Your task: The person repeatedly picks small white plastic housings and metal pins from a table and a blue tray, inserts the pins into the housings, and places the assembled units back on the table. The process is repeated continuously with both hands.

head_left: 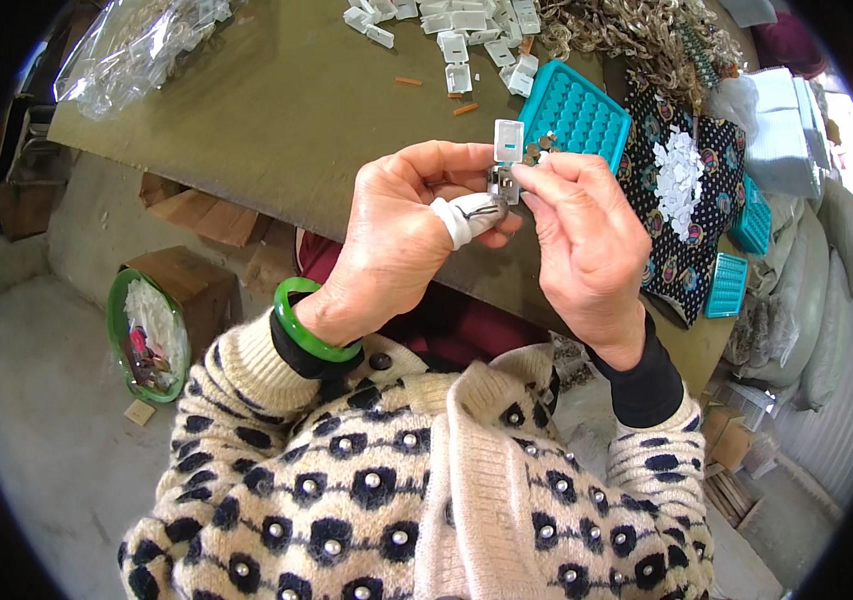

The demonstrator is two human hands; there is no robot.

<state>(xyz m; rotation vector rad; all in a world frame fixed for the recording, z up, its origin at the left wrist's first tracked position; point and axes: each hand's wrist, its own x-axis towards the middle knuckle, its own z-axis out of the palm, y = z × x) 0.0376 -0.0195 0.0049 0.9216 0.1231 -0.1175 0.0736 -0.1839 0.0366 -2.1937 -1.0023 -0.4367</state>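
**Inspector A:** Head view. What do the hands have?

**Inspector B:** The left hand [396,235] and right hand [586,235] meet above the near edge of the olive-brown worktop [276,110]. Between them is a small white plastic hinged box with its lid up [507,150]. The left hand's fingers are curled shut around its lower part; a white tape wrap [454,218] covers the left thumb. The right hand's fingers are pinched closed on the box's small metal part [502,184], touching the left thumb tip.

**Inspector A:** Wrists?

**Inspector B:** A green glossy bangle [308,330] on the left wrist. Both arms wear a cream knitted sleeve with black spots and pearl beads [276,440].

**Inspector A:** Surroundings?

**Inspector B:** Just beyond the hands lies a turquoise plastic tray with round pockets [578,112]. At the far edge of the worktop sits a heap of matching small white plastic boxes [456,30], beside a pile of pale metal chain [636,35]. A crumpled clear plastic bag [136,50] lies far left. To the right, a dark patterned cloth [658,260] carries white pieces. On the floor, lower left, stands a green round basin [118,330].
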